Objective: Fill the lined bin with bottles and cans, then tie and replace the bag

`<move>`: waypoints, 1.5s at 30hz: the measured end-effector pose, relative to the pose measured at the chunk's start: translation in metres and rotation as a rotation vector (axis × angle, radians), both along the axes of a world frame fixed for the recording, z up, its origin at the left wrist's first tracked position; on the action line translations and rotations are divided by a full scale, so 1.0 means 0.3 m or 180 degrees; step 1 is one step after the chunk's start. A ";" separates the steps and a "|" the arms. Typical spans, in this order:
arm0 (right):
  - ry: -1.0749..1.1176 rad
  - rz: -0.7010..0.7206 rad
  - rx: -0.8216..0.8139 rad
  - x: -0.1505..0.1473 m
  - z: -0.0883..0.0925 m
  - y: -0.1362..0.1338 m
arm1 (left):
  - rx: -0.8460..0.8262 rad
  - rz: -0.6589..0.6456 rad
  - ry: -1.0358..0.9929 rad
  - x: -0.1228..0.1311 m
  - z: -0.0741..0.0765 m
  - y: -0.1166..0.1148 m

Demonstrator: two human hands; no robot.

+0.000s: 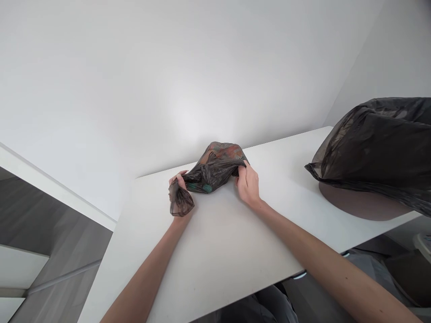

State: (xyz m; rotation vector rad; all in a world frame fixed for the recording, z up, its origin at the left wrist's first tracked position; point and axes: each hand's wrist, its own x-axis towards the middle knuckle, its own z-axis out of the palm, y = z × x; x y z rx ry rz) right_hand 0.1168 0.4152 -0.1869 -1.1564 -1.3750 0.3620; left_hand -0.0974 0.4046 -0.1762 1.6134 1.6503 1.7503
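Observation:
A thin black plastic bag [215, 172] lies on the white table near the wall, with orange, red and green things showing dimly through it. What those things are I cannot make out. My left hand [178, 179] is closed around the bag's gathered neck, and a loose crumpled end hangs down over the wrist. At the bag's other side, my right hand [248, 183] pinches a fold of the plastic, with its fingertips partly hidden behind the film.
On the right of the white table [215, 251] stands a brown bin [363, 202] with a large black bag [380, 143] draped over its rim. A white wall [188, 80] rises directly behind. Grey floor [70, 278] shows at the left, beyond the table's edge.

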 end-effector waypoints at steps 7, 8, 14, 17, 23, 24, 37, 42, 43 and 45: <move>-0.0148 -0.0058 0.0044 0.019 -0.029 0.005 | 0.0170 0.0225 -0.0099 -0.044 -0.002 0.008; -0.0152 -0.0028 0.0038 0.021 -0.028 -0.001 | 0.0116 0.0172 -0.0126 -0.054 0.001 0.000; -0.0123 0.0046 0.0160 0.031 -0.019 -0.081 | 0.0047 0.0122 -0.0262 -0.066 0.026 -0.100; 0.0151 0.0137 0.0051 0.040 -0.028 -0.137 | 0.0002 0.0070 -0.0376 -0.050 0.036 -0.166; 0.1333 0.0776 -0.0844 0.058 -0.051 -0.241 | -0.0213 -0.0261 -0.0821 -0.042 0.046 -0.297; 0.1390 0.0816 -0.0899 0.060 -0.053 -0.258 | -0.0232 -0.0255 -0.0902 -0.045 0.047 -0.313; 0.1424 0.1895 -0.1343 0.115 -0.027 -0.487 | -0.1093 -0.0356 -0.0646 0.047 0.065 -0.614; 0.1543 0.2050 -0.1224 0.122 -0.025 -0.525 | -0.1068 -0.0376 -0.0101 0.072 0.028 -0.682; 0.1584 0.1964 -0.1154 0.128 -0.025 -0.527 | -0.0936 -0.0406 0.0140 0.076 0.022 -0.685; 0.1554 0.1573 -0.0994 0.151 -0.025 -0.523 | -0.0615 -0.0497 0.0673 0.086 0.012 -0.685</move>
